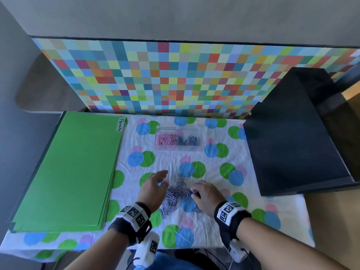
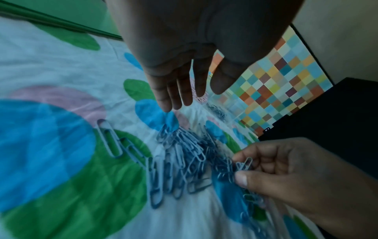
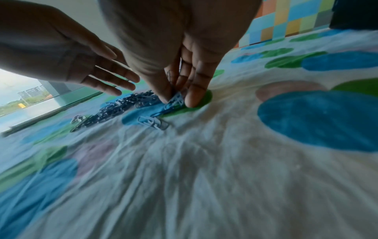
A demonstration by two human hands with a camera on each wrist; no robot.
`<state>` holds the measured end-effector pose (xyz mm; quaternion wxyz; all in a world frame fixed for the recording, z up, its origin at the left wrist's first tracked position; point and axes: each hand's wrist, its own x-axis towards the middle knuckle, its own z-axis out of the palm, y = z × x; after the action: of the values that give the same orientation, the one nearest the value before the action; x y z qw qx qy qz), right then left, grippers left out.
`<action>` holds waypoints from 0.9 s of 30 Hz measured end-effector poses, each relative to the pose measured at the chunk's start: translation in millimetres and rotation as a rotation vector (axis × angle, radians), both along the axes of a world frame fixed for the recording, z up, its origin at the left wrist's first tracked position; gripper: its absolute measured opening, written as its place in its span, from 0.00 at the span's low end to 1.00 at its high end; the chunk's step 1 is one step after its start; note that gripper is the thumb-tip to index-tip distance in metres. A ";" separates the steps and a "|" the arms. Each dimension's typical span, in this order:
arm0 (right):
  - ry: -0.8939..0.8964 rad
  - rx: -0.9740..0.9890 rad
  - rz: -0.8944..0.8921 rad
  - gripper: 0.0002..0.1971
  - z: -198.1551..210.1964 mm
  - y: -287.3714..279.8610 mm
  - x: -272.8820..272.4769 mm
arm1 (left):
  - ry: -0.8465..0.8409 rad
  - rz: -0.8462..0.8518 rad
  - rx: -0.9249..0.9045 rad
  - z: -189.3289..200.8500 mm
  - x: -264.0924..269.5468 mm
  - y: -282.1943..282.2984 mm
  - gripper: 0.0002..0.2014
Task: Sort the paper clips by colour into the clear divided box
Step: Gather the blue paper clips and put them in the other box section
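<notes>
A pile of lilac-blue paper clips (image 1: 176, 193) (image 2: 184, 155) (image 3: 122, 106) lies on the spotted cloth between my hands. My right hand (image 1: 204, 193) (image 2: 286, 174) (image 3: 178, 95) pinches a few of these clips at the pile's right edge. Just left of the pile, my left hand (image 1: 155, 186) (image 2: 184, 80) (image 3: 106, 76) hovers with straight fingers and holds nothing. The clear divided box (image 1: 198, 131) stands farther back, with pink clips (image 1: 166, 141) in its left compartment and lilac-blue clips (image 1: 191, 140) in its right one.
A stack of green folders (image 1: 72, 172) labelled "Permits" lies at the left. A black box (image 1: 296, 137) stands at the right. A chequered board (image 1: 175, 78) walls off the back. The spotted cloth (image 1: 224, 227) covers the table.
</notes>
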<state>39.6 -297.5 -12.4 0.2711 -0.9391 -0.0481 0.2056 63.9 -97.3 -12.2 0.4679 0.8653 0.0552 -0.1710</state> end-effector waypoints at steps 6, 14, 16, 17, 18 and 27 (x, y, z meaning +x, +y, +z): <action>0.020 0.098 -0.274 0.06 10.8 8.6 15.7 | 0.140 0.011 -0.158 6.3 8.6 -31.6 0.12; -0.009 0.360 -0.208 0.10 51.8 38.9 43.0 | 0.605 0.508 -0.991 30.3 25.3 -53.7 0.19; -0.038 0.369 -0.207 0.11 53.7 38.7 46.6 | 0.609 0.530 -1.056 35.6 25.2 -49.7 0.20; -0.078 0.354 -0.222 0.12 53.0 36.1 47.9 | 0.604 0.543 -1.052 34.5 25.0 -46.0 0.20; -0.118 0.330 -0.241 0.12 50.0 32.1 49.2 | 0.596 0.561 -1.044 33.0 24.6 -42.4 0.20; 0.028 -0.173 0.421 0.35 18.8 20.1 20.9 | 0.606 0.648 -0.958 16.4 14.2 -18.8 0.18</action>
<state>60.5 -277.3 6.3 0.1415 -0.9252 -0.2213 0.2739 78.1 -116.1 4.3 0.7933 0.4141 0.3603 -0.2634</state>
